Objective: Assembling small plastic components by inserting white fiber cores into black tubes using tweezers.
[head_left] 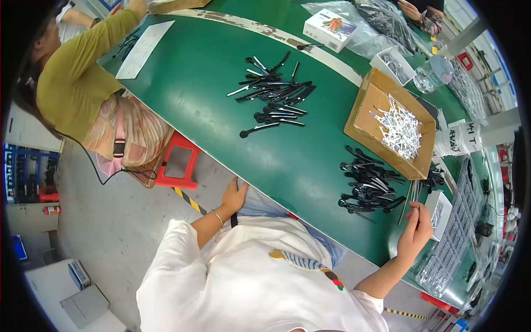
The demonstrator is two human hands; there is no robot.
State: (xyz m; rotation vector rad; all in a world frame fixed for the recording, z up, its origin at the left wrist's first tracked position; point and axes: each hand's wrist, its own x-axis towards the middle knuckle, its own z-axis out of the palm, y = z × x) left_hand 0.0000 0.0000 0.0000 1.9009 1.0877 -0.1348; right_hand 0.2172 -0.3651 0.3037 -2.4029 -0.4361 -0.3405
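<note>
The left hand (234,195) lies flat and loose on the lap beside the table edge (310,218), holding nothing; the thumb side is partly hidden by blue cloth. The right hand (416,228) is raised over the green table with fingers pinched on a thin rod (408,199); the rod's far end blurs into the things behind it, so its shape is hard to tell. Just left of this hand and beyond it lies a near pile (369,185) of black tools, close but not touching the hand. To the right, a clear tray (451,243) runs along the table, bent by the lens. Beyond the pile sits a cardboard box (370,102) holding white pieces (399,130). Open green surface spreads between the near pile and a far pile (274,94). A person in an olive sleeve (83,61) sits at the far left.
</note>
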